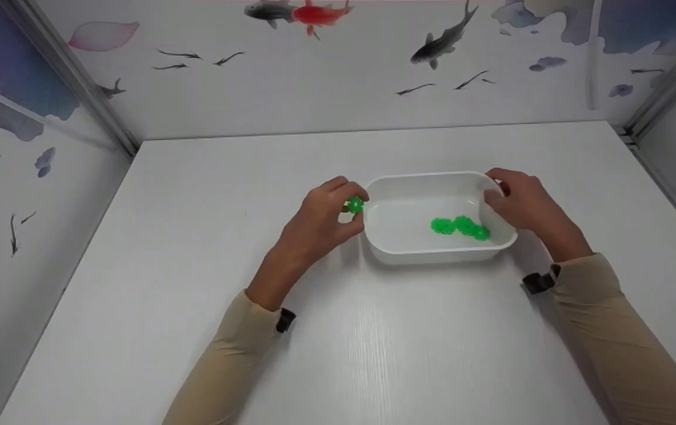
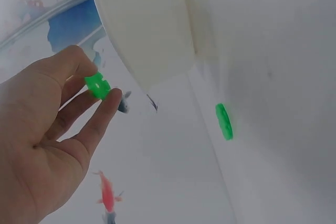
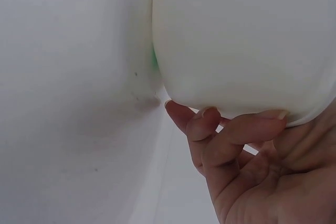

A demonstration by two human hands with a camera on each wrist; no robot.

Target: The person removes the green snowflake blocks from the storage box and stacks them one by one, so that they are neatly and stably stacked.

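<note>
A small green piece is pinched between the thumb and fingers of my left hand, just beside the left end of a white rectangular container. My right hand grips the container's right end, thumb over the rim inside and fingers along the outside. Several scalloped green pieces lie together on the container floor, toward the right. Another green piece lies near the container in the left wrist view; the head view does not show it.
The container stands on a white table. Beyond the table's far edge rises a white wall panel printed with fish, and a similar panel stands at the left. Black wrist straps show at both sleeves.
</note>
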